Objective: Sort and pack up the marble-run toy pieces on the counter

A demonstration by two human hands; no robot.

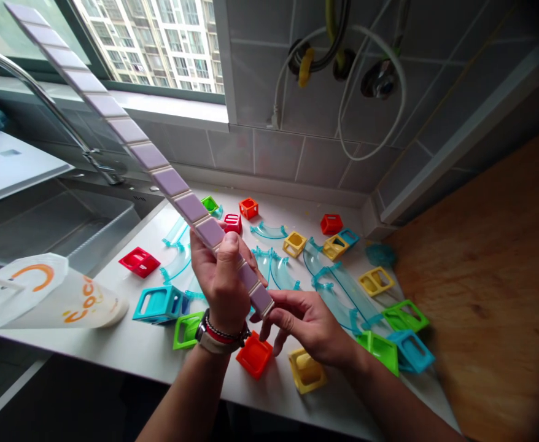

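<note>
A long, straight strip of pale purple tile-like segments (148, 156) with cream edges slants from the upper left down to the middle. My left hand (221, 279) is closed round its lower part, thumb on top. At the strip's bottom end, my right hand (309, 322) pinches the last segment between thumb and fingers. Under my hands lie an orange open-sided block (255, 356) and a yellow block (307, 372). A green block (188, 331) rests near my left wrist, which wears a watch and bracelets. Clear blue curved track pieces (283, 273) are partly hidden behind my hands.
Several coloured blocks and clear track pieces are spread over the white countertop (126, 350). A lidded drink cup (48, 293) stands at the left, beside the sink (97, 224) and its tall faucet (43, 101). Hoses and a white cable (403, 92) hang on the wall.
</note>
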